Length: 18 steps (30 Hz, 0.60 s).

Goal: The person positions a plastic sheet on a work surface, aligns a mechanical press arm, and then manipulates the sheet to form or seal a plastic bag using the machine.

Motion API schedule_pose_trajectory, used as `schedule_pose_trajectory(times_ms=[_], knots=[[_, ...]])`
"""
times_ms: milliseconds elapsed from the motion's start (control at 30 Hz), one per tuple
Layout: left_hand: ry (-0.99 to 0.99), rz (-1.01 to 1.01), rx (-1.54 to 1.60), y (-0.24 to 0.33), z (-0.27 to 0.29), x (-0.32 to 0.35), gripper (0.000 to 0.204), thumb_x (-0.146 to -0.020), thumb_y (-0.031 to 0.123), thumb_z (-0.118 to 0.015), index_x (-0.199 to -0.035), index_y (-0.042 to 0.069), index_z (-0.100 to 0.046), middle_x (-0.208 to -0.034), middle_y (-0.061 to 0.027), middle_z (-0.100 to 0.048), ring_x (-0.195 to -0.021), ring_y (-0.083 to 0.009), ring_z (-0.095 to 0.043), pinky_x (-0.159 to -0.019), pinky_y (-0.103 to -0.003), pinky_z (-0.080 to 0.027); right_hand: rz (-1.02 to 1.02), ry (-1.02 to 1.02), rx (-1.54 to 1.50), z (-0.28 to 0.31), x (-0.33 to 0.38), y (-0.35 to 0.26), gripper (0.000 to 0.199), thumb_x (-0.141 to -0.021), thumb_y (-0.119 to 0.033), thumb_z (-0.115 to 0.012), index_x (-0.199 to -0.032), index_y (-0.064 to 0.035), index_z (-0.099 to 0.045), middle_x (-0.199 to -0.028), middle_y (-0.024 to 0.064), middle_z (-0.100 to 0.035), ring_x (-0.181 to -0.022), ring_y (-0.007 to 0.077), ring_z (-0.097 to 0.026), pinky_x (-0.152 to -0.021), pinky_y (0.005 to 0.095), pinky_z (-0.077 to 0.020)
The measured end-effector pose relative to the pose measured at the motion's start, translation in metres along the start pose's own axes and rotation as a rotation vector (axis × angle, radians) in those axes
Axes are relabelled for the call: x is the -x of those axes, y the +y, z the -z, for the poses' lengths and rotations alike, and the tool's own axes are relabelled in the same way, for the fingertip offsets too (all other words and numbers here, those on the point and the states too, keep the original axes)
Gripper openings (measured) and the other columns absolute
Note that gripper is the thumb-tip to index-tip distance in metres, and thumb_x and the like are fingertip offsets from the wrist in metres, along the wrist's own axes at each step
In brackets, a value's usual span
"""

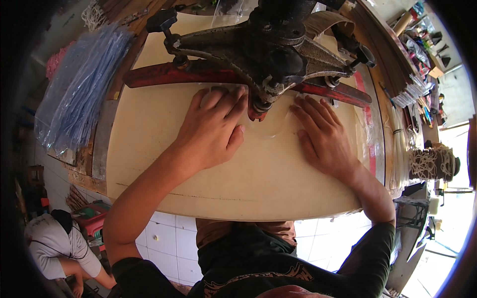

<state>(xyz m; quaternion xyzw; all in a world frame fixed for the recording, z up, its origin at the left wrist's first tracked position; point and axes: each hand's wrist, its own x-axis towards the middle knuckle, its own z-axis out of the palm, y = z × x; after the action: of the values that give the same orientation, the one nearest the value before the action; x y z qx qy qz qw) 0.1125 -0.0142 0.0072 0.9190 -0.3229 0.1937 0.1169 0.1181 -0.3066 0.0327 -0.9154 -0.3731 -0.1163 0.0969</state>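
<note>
My left hand [211, 129] lies palm down on a large beige board [233, 184], its fingers stretched forward and its thumb held apart. Its fingertips reach the near edge of a long red bar [191, 74]. Palm down on the same board, my right hand [325, 136] has its fingers extended close to a second red bar [343, 92]. A dark metal press head [253, 44] with black knobs stands over both bars. Between my hands, a faint curved edge suggests a thin clear sheet on the board. The fingertips are partly hard to make out near the bars.
Clear plastic bags [79, 89] are heaped at the left edge of the bench. Pale strips [396, 154] and wound cord [432, 164] hang at the right. Another person [62, 243] is bent low at the lower left. Tools and materials clutter the right side.
</note>
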Motion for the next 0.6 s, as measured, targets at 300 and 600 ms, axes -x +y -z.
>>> schedule_pose_trajectory(times_ms=[300,600], knots=[[0.013,-0.004,-0.002,0.0004,-0.0009,0.0006,0.05,-0.087,0.02,-0.065,-0.13,-0.004,-0.061,-0.14,-0.015,-0.057,-0.124,-0.029,-0.051,-0.11,-0.051,-0.039,0.002,0.008,0.021,-0.0013,-0.0001,0.0,0.051,-0.088,-0.012,-0.058,-0.137,0.0032,-0.055,-0.144,0.0246,-0.056,-0.138,0.0417,-0.05,-0.12,0.0557,-0.0349],[0.003,-0.002,-0.001,-0.0002,-0.0017,0.0017,0.05,-0.087,0.02,-0.065,-0.13,-0.004,-0.061,-0.141,-0.015,-0.056,-0.125,-0.0293,-0.05,-0.111,-0.051,-0.038,-0.035,-0.003,0.058,-0.0016,-0.001,-0.0013,0.051,-0.091,-0.014,-0.057,-0.139,0.0021,-0.055,-0.146,0.0229,-0.056,-0.139,0.0409,-0.049,-0.119,0.0579,-0.0341]])
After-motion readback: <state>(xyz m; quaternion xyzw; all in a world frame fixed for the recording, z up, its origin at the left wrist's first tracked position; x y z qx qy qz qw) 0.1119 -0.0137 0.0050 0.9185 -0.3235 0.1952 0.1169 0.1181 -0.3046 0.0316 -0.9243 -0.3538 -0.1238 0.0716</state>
